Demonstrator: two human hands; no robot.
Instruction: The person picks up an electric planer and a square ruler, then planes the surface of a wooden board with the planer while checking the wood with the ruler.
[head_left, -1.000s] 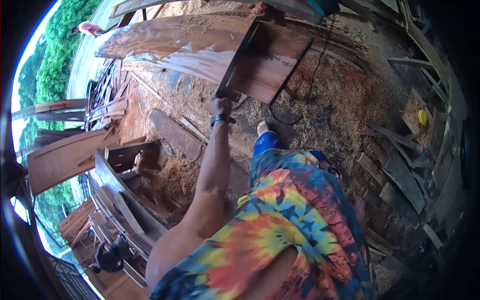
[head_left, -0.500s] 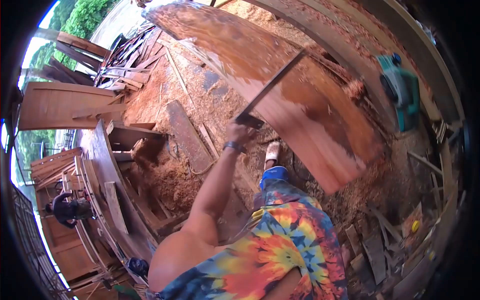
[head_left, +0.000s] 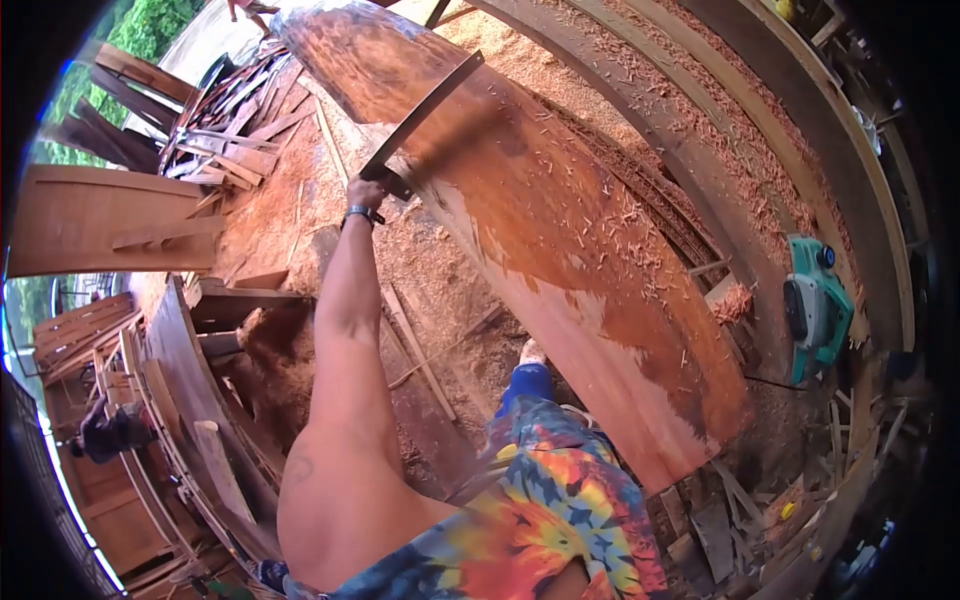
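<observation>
Left hand [head_left: 367,192] is gripping the handle end of the metal square [head_left: 425,112]: fingers closed on it, at the left long edge of the wood slab [head_left: 610,385]. Change vs half a second ago: square has moved up the slab toward its far end; back then it was nearer the near end. Arm reaches further out now. Blade still runs crosswise, tip now by the right long edge. Dark blurred shadow on the slab just beside it; can't tell if blade touches wood. Shavings [head_left: 640,245] lie scattered toward the right long edge. Green planer [head_left: 822,305] sits off that edge, near-end side, same spot as before. Right hand out of view, can't tell its grip.
</observation>
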